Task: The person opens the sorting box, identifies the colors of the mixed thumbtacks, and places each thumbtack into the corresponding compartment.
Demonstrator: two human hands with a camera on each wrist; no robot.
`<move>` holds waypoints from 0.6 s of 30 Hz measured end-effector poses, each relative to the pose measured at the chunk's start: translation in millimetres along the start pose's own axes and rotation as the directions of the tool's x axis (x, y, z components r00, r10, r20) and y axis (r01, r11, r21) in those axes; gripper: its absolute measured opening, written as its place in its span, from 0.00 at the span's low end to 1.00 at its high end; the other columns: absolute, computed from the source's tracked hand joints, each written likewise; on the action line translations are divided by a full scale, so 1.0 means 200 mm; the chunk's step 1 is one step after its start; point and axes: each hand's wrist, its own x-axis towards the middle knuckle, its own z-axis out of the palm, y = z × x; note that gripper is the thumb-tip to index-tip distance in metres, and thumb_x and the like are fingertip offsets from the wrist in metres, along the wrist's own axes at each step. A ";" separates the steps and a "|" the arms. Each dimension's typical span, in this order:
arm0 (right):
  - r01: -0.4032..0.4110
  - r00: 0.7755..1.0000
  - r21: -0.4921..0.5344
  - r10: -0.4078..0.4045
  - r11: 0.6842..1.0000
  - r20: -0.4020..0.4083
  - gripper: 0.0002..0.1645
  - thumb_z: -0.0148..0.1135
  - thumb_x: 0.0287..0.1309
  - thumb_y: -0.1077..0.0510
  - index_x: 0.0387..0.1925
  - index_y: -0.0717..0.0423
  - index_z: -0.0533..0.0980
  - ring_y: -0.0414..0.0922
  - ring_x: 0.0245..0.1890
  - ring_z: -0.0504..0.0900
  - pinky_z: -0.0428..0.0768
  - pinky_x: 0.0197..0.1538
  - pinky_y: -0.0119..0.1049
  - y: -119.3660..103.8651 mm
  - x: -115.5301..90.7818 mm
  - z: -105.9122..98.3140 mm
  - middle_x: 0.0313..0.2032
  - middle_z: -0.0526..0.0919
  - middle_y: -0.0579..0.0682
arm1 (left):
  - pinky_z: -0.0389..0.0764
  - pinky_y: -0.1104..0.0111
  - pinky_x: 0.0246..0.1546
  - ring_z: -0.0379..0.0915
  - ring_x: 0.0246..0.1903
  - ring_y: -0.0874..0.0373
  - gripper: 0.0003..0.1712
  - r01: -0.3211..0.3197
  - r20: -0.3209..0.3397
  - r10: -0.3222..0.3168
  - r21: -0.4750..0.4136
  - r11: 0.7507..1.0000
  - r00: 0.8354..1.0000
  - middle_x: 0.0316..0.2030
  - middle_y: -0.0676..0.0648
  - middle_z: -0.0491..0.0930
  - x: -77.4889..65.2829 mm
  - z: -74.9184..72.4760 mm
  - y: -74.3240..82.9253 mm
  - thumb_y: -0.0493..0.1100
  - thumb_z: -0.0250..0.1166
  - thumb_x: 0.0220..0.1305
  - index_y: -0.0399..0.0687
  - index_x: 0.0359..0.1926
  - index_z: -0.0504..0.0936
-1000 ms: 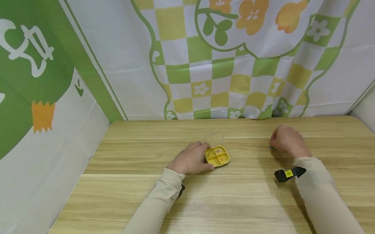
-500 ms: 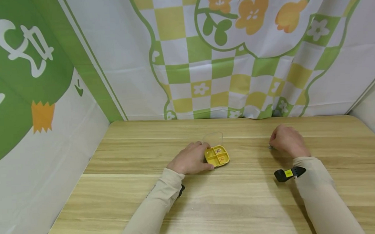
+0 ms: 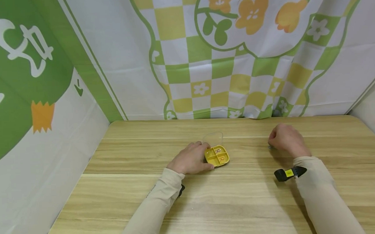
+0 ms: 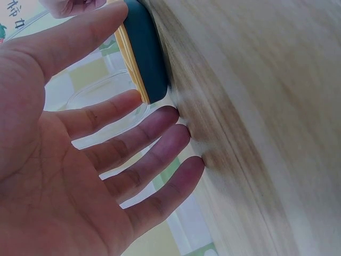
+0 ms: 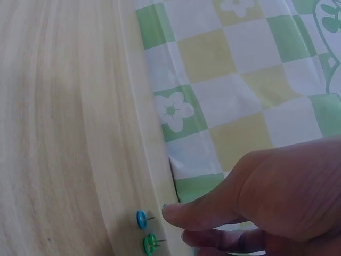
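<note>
My left hand (image 3: 190, 159) holds a small yellow four-compartment pill box (image 3: 213, 156) at its side, thumb and index finger on its edges. Small reddish and orange round pieces lie in its two right compartments. In the left wrist view the box's dark teal base (image 4: 148, 50) shows, and the other three fingertips touch the table. To the right, my right hand (image 3: 287, 139) is low over the table with bent fingers. Beside its fingertips are a blue thumbtack (image 5: 141, 220) and a green thumbtack (image 5: 149, 244), pins sideways. A blue speck shows at the thumb tip; whether anything is pinched is unclear.
The box's clear lid (image 3: 213, 138) stands open behind it. A wooden table (image 3: 227, 205) carries everything. Printed cloth (image 3: 201, 71) hangs along the table's back edge, and another printed sheet (image 3: 28, 164) covers the left side.
My right hand has shifted very slightly left, and a bit more of the bluish thing under its fingers shows. The left hand and the pill box have stayed in place.
</note>
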 end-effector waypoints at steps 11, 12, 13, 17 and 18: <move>0.038 0.999 0.007 -0.037 0.999 -0.029 0.05 0.57 0.46 0.58 0.26 0.53 0.78 0.46 0.24 0.71 0.69 0.25 0.39 -0.02 -0.02 -0.01 0.26 0.77 0.48 | 0.67 0.64 0.52 0.67 0.50 0.54 0.39 0.002 -0.004 -0.002 -0.003 1.000 1.000 0.51 0.47 0.72 0.00 0.00 0.00 0.60 0.66 0.50 0.46 0.60 0.68; 0.038 0.999 0.008 -0.037 0.999 -0.028 0.05 0.57 0.47 0.58 0.26 0.53 0.78 0.46 0.25 0.71 0.69 0.26 0.39 -0.02 -0.02 -0.01 0.26 0.77 0.48 | 0.68 0.64 0.52 0.67 0.50 0.54 0.39 0.002 -0.005 -0.002 -0.003 1.000 1.000 0.50 0.47 0.73 0.00 0.00 0.00 0.60 0.66 0.50 0.46 0.60 0.68; 0.040 0.999 0.007 -0.039 0.999 -0.029 0.05 0.57 0.47 0.58 0.26 0.53 0.78 0.46 0.25 0.71 0.69 0.26 0.39 -0.03 -0.02 -0.02 0.26 0.76 0.48 | 0.68 0.64 0.52 0.67 0.50 0.54 0.39 0.002 -0.005 -0.002 -0.002 1.000 1.000 0.50 0.47 0.73 0.00 0.00 0.00 0.60 0.66 0.50 0.46 0.60 0.68; 0.052 0.998 0.004 -0.051 0.999 -0.032 0.05 0.56 0.48 0.58 0.26 0.53 0.77 0.47 0.26 0.71 0.68 0.26 0.39 -0.03 -0.02 -0.02 0.26 0.76 0.49 | 0.68 0.64 0.51 0.67 0.50 0.54 0.39 0.003 -0.003 -0.003 -0.004 1.000 1.000 0.50 0.47 0.73 0.00 0.00 0.00 0.60 0.66 0.50 0.46 0.60 0.68; 0.054 0.998 0.003 -0.054 0.999 -0.034 0.05 0.56 0.48 0.58 0.26 0.53 0.77 0.47 0.25 0.70 0.68 0.26 0.39 -0.04 -0.02 -0.02 0.26 0.76 0.49 | 0.68 0.64 0.52 0.68 0.50 0.54 0.39 0.002 -0.002 -0.002 -0.005 1.000 1.000 0.50 0.47 0.73 0.00 0.00 0.00 0.60 0.66 0.50 0.46 0.60 0.68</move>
